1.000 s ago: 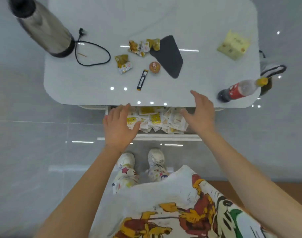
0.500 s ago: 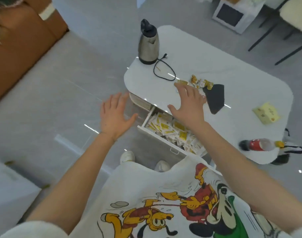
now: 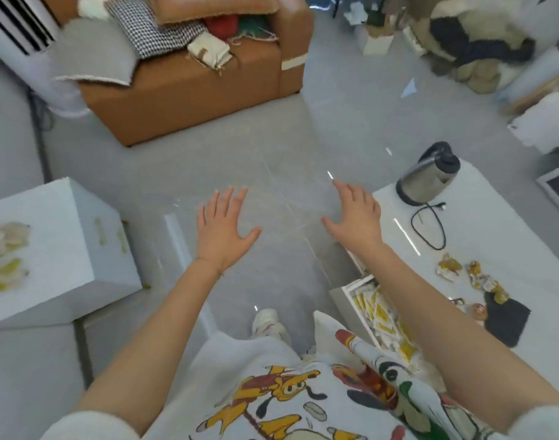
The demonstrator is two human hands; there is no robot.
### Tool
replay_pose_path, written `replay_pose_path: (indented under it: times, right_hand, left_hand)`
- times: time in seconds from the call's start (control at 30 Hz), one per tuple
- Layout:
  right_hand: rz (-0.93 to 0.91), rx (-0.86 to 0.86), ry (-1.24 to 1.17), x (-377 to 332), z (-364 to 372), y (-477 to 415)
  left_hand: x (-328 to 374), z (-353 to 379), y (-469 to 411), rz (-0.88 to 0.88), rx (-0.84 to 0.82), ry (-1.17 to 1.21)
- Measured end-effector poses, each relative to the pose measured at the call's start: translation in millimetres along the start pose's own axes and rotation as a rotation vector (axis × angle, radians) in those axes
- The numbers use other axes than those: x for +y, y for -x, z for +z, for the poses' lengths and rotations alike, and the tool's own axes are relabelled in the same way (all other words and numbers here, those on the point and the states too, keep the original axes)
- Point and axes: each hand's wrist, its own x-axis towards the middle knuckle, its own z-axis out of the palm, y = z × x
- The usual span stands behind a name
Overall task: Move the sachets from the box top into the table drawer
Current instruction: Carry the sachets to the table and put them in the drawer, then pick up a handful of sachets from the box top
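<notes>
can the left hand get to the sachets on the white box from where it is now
Probably yes. The left hand is open and empty over bare floor, and nothing stands between it and the sachets on top of the white box to its left.

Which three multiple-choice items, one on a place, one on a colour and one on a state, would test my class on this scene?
1. Where do the remaining pale yellow sachets lie?
A. on the white box top
B. on the sofa
C. on the floor

2. What colour is the leather sofa?
A. black
B. tan brown
C. green

3. How is the white table drawer?
A. shut
B. removed
C. open, holding sachets

Answers:
1 A, they sit on the box at far left.
2 B, its leather is tan brown.
3 C, it is pulled out with yellow packets inside, while the left hand and right hand spread empty.
</notes>
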Motion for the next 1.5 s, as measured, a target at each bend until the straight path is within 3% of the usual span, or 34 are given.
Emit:
replay_pose_path:
  times: [0.7,1.0,1.17,1.5]
  right_hand:
    - [-0.68,-0.263,0.076,-300.6,109.9,-180.3]
    - [-0.978,-0.397,0.141,-421.1,140.1,-255.0]
    - [-1.093,-0.457,0.147,-495.8,162.2,-267.1]
    - [-1.308,-0.474,0.19,-647.8,228.5,-265.9]
  left_hand:
    - [-217.1,-77.5,-8.8,-0.699,0.227,0.004]
    - [-264.4,-87.8,-22.2,-1.088,0.392,0.122]
    - [-296.9,-90.9,-6.7,-1.268,0.445,0.141]
    - [-403.7,-112.5,10.7,-1.435,0.49,0.154]
